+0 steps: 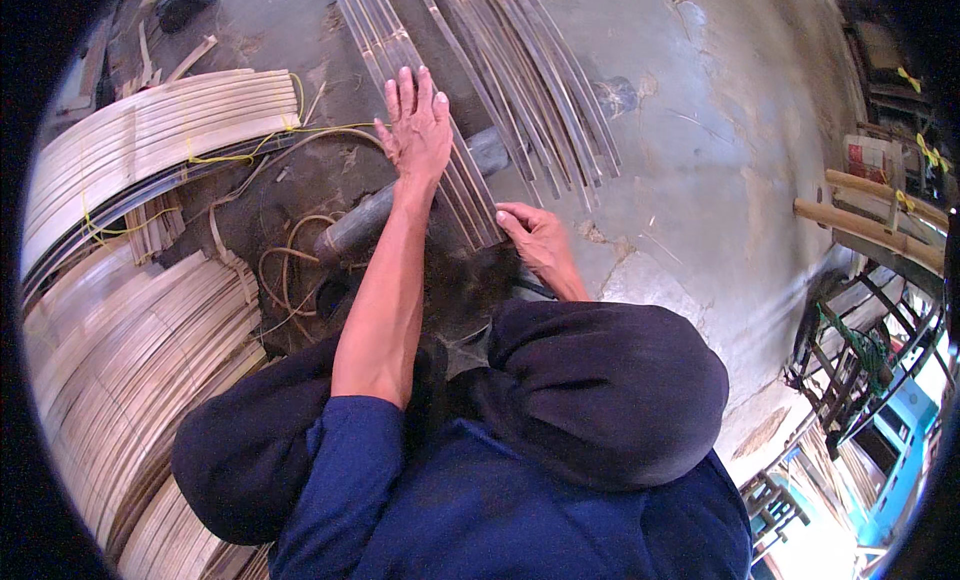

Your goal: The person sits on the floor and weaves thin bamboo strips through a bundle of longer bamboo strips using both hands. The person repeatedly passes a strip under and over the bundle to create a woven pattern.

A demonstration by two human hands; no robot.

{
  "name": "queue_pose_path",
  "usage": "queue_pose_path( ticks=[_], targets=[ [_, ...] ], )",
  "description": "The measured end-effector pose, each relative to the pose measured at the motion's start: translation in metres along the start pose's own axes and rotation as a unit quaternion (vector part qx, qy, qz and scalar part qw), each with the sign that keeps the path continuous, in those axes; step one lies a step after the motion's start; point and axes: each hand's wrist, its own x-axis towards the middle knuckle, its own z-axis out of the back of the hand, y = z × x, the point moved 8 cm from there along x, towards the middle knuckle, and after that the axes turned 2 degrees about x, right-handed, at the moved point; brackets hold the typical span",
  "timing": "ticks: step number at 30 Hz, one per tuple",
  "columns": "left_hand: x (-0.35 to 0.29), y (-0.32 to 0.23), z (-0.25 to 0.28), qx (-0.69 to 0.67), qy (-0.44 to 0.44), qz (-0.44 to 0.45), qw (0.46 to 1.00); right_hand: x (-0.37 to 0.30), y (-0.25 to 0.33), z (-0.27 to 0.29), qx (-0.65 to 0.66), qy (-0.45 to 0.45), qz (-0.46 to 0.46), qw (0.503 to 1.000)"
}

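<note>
A row of long, narrow bamboo strips [465, 192] lies side by side in front of me, slanting from the far edge toward my knees. My left hand [415, 135] rests flat on them, fingers stretched forward, palm down. At the near right end of the row, my right hand [542, 244] is closed at the strips' edge, thumb and forefinger against the outermost one. Some of its fingers are hidden. Under the row runs a grey round pole [360, 220], laid crosswise on the floor. More loose dark-edged strips [540, 80] lie just to the right, over the same pole.
Bundles of pale strips [150, 130] tied with yellow cord stand at left, above another large stack [140, 380]. A brown looped band [285, 270] lies by the pole. Grey floor [720, 180] stretches right, toward bamboo poles [870, 230] and a dark frame [850, 350].
</note>
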Motion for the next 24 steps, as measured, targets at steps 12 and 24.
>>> queue_pose_path(
  ticks=[12,24],
  targets=[
    [0.0,-0.001,-0.001,0.054,-0.007,-0.014,0.998,-0.025,0.052,0.056,-0.17,-0.145,0.033,0.974],
    [0.001,-0.004,-0.001,0.064,0.02,-0.011,0.998,-0.048,0.035,0.035,-0.189,-0.119,0.076,0.972]
  ],
)
